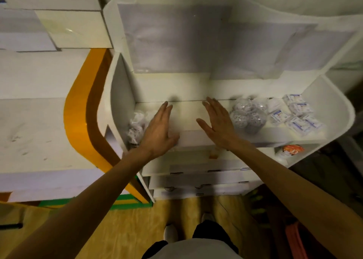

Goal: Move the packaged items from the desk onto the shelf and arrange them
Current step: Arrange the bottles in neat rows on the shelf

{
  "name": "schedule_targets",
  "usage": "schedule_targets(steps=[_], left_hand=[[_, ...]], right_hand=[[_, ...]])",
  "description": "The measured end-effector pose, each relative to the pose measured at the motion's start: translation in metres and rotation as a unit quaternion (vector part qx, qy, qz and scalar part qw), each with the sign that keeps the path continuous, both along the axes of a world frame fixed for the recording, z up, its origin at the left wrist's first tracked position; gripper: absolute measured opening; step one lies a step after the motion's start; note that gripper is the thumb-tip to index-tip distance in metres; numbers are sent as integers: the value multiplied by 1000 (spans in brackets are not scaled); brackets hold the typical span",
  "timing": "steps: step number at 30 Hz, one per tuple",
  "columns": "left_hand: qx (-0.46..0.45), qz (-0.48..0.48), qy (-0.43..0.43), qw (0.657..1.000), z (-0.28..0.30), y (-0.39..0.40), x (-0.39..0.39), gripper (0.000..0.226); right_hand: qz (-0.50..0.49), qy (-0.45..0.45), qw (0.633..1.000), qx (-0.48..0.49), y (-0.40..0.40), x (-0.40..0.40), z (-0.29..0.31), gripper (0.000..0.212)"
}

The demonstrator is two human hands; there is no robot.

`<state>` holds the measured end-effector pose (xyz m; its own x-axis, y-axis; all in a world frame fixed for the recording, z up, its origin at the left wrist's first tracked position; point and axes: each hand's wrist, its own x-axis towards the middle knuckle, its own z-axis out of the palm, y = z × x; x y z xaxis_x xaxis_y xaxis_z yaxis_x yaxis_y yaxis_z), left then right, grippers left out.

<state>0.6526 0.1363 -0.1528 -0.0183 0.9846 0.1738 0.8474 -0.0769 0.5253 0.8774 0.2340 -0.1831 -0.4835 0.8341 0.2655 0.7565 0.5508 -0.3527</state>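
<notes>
Both of my hands reach over a white shelf (188, 111). My left hand (160, 129) is flat with straight fingers, beside clear plastic packets (136, 125) at the shelf's left end, and holds nothing. My right hand (217, 122) is also flat and open above the bare middle of the shelf. To its right lie several clear bags of small grey items (248, 115). Further right sit several small white packets with blue print (296, 114).
A lower shelf holds an orange-and-white package (290, 150) at the right. White drawers (196, 178) lie under the shelf. A white counter with an orange stripe (78, 121) stands to the left. My feet (170, 233) stand on yellowish flooring.
</notes>
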Motion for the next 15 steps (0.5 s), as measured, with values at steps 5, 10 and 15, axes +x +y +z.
schedule_targets(steps=[5,10,15], left_hand=[[-52,-75,55,994,-5,42,63,93],[-93,-115,76,986,-14,69,112,97],[-97,-122,107,982,-9,94,151,101]], right_hand=[[-71,-34,997,2,22,60,18,68],[-104,-79,991,-14,23,130,20,74],[-123,-99,987,-15,32,175,26,78]])
